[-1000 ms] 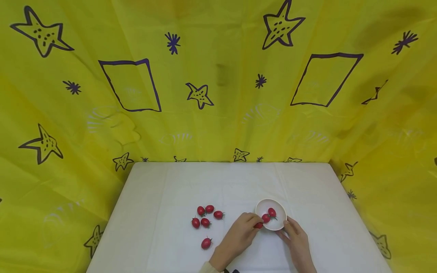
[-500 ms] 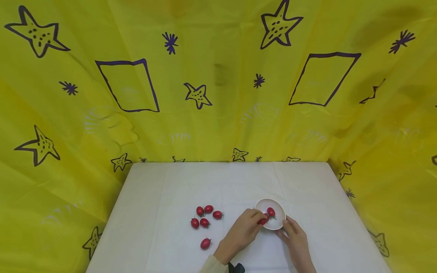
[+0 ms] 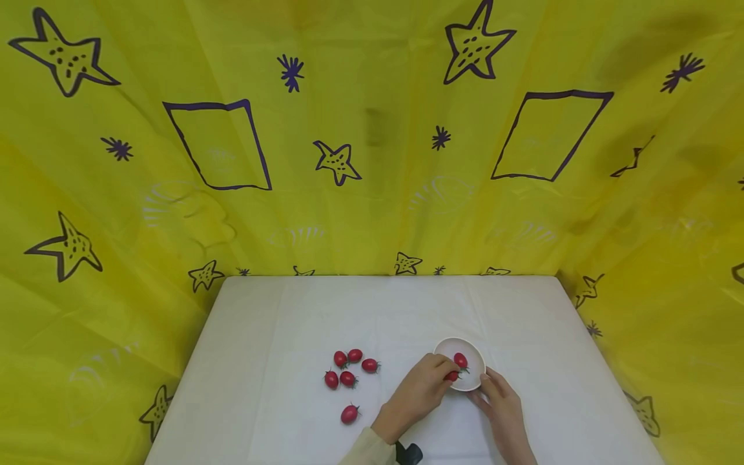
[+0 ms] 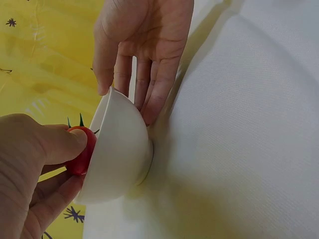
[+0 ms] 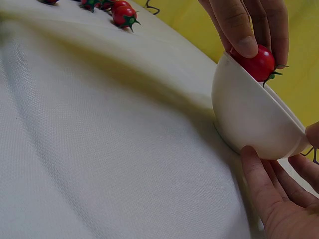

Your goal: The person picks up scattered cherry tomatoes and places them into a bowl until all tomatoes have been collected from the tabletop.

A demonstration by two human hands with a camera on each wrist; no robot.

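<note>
My left hand pinches a red cherry tomato with a green stem between thumb and fingers, at the near left rim of a small white bowl. In the right wrist view this tomato sits right at the rim, partly below it. On the opposite side, my right hand holds the bowl, thumb at the rim and fingers against its lower outside. Another cherry tomato lies inside the bowl; the left fingers cover part of the interior.
Several cherry tomatoes form a loose group left of the hands on the white-covered table. A single tomato lies nearer the front. Yellow patterned sheeting surrounds the table at the back and sides.
My left hand has moved slightly right and up, bringing its cherry tomato from outside the rim to over the bowl. My right hand keeps its hold on the bowl.
</note>
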